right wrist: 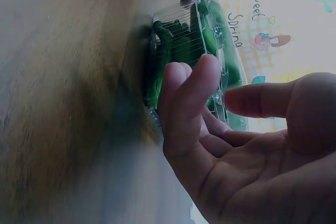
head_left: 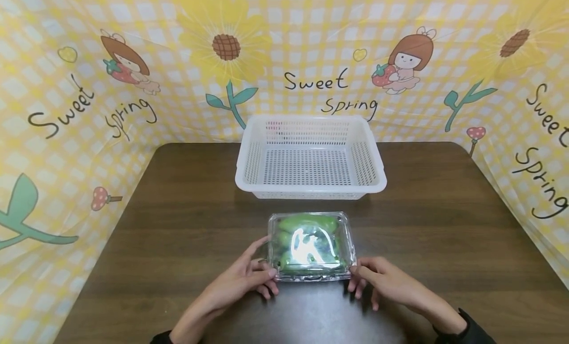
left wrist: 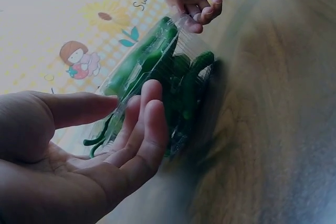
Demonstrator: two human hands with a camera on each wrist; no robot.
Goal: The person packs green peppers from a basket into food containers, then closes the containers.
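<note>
A lidded clear plastic box (head_left: 348, 237) of green peppers (head_left: 308, 220) sits in front of me, with glare across its lid. My left hand (head_left: 242, 276) pinches the rim at the near left corner, thumb on top and fingers below. At the near right corner, my right hand (head_left: 388, 279) grips the same rim between thumb and fingers. Long peppers with curved stems (left wrist: 197, 69) show through the side wall in the left wrist view. From the right wrist, the ribbed side of the box and dark green peppers (right wrist: 181, 48) appear behind the fingers.
Beyond the box stands a white slotted plastic basket (head_left: 311, 188) with nothing in it, near the table's far edge. The brown wooden table (head_left: 191, 205) is enclosed at the back and sides by a yellow checked cloth (head_left: 284, 42) printed with sunflowers.
</note>
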